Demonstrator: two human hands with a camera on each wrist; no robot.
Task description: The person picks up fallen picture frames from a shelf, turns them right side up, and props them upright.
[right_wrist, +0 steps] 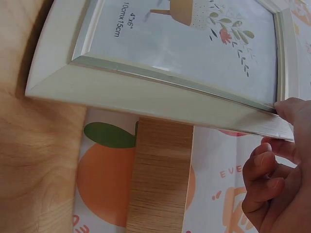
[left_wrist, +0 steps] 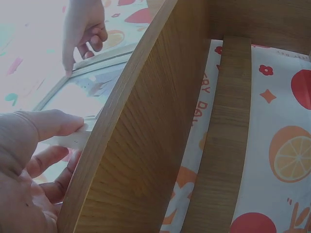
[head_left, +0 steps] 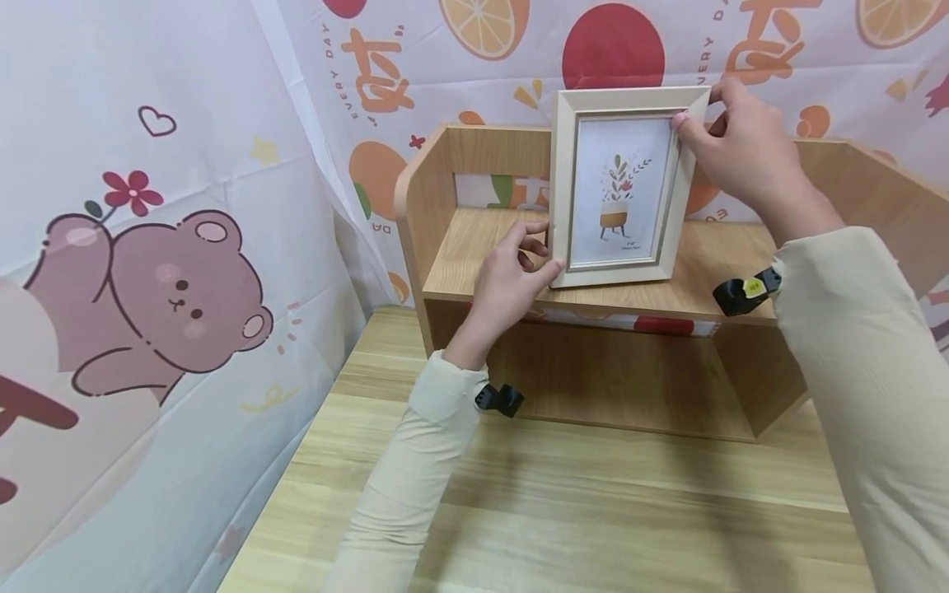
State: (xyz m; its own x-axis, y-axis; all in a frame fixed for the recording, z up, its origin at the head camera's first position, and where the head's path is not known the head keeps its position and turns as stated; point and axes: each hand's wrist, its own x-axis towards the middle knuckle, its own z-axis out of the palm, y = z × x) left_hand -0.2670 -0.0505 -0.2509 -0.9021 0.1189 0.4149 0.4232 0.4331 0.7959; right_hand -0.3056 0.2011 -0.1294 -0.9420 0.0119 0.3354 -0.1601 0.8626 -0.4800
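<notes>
A cream picture frame [head_left: 614, 274] with a potted-plant print stands upright, tilted slightly, at the front of the wooden shelf's upper board [head_left: 474, 247]. At its upper right corner, my right hand [head_left: 756, 152] pinches the border, thumb on the front and fingers behind. Low on the opposite side, my left hand [head_left: 507, 276] pinches the frame's edge between thumb and fingers. In the right wrist view the frame [right_wrist: 146, 94] shows a "4x6" size print, and the lower corner is close to the board. Part of the frame [left_wrist: 73, 141] is hidden behind a shelf panel in the left wrist view.
The wooden shelf [head_left: 415, 206] stands on a light wood table [head_left: 593, 494], with a lower compartment [head_left: 615, 379] beneath the upper board. Side panels rise at both ends. Patterned cloth [head_left: 415, 82] hangs behind, and a bear-print cloth [head_left: 178, 288] hangs at the left.
</notes>
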